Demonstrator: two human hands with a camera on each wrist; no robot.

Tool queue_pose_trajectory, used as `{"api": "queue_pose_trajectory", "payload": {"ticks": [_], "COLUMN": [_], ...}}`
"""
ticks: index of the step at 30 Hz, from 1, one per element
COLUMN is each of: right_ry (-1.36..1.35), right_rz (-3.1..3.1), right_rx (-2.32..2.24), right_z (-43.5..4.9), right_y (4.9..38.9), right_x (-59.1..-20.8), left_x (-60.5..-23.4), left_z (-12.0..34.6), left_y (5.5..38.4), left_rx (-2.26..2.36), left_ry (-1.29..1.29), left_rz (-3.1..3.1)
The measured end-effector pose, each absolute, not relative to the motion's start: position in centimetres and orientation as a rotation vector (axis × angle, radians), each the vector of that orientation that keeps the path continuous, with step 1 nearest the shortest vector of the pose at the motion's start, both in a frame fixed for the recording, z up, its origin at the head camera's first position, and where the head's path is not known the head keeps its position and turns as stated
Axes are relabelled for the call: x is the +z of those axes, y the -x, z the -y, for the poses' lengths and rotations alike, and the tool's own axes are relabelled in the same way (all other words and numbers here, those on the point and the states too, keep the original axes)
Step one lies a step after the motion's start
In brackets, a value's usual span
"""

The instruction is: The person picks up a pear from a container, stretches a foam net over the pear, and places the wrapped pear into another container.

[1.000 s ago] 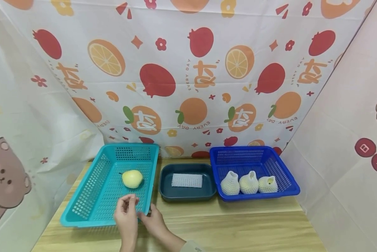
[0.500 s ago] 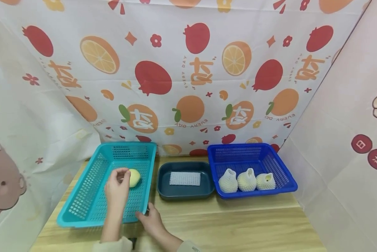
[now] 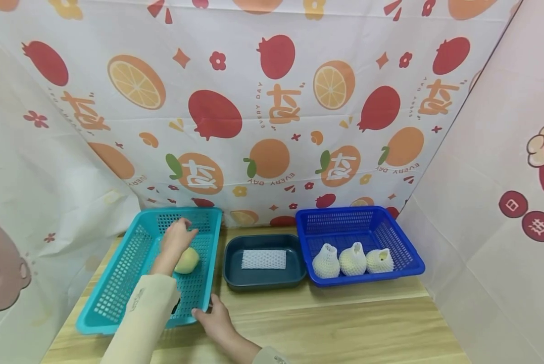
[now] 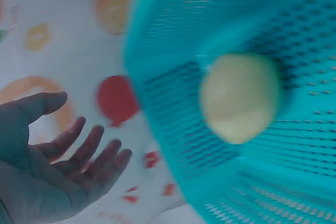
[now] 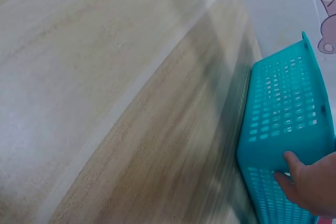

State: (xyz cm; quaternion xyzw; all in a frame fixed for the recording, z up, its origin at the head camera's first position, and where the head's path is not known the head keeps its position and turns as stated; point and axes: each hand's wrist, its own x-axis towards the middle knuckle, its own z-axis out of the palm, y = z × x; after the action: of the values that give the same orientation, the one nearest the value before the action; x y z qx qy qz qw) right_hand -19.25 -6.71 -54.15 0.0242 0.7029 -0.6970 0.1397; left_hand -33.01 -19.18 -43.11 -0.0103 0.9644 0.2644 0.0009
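A yellow pear [image 3: 187,260] lies in the teal basket [image 3: 90,306] at the left. Over the basket's far part, my left hand [image 3: 177,237] hovers beyond the pear, holding nothing. Its fingers are loosely bent and spread in the left wrist view, where the hand [image 4: 63,166] is apart from the pear [image 4: 240,98]. With thumb and fingers about the basket's near right corner, my right hand [image 3: 218,319] holds the basket; the right wrist view shows this hand [image 5: 315,184] against the outer wall.
A dark tray [image 3: 264,285] with a white foam net sleeve [image 3: 264,259] stands in the middle. The blue basket [image 3: 362,217] at the right bears several pears in foam nets [image 3: 353,260]. A patterned cloth [image 3: 235,45] hangs behind the wooden table [image 3: 344,323].
My left hand has moved from the basket's near edge, forward over the pear, to the far part of the basket. The right hand has stayed at the near right corner.
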Motion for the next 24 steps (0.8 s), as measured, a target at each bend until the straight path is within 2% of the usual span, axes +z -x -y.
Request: {"api": "queue_pose_trajectory", "payload": {"ticks": [5, 11, 24], "right_ry": [-0.065, -0.071, -0.084], "right_rz": [-2.017, -2.022, -2.038], "right_rx": [-2.013, -2.014, -1.991], "right_z": [6.8, 6.8, 6.7], "right_y": [19.3, 19.4, 19.4], "right_x": [-54.3, -54.1, -53.8], "left_x": [-46.0, -46.8, -49.1], "left_z": [20.1, 19.8, 19.3], "left_y": [34.0, 33.9, 33.3], "left_rx": [0.608, 0.496, 0.546], "left_ry": [0.008, -0.061, 0.001], "left_rz": [-2.923, -2.774, -2.768]}}
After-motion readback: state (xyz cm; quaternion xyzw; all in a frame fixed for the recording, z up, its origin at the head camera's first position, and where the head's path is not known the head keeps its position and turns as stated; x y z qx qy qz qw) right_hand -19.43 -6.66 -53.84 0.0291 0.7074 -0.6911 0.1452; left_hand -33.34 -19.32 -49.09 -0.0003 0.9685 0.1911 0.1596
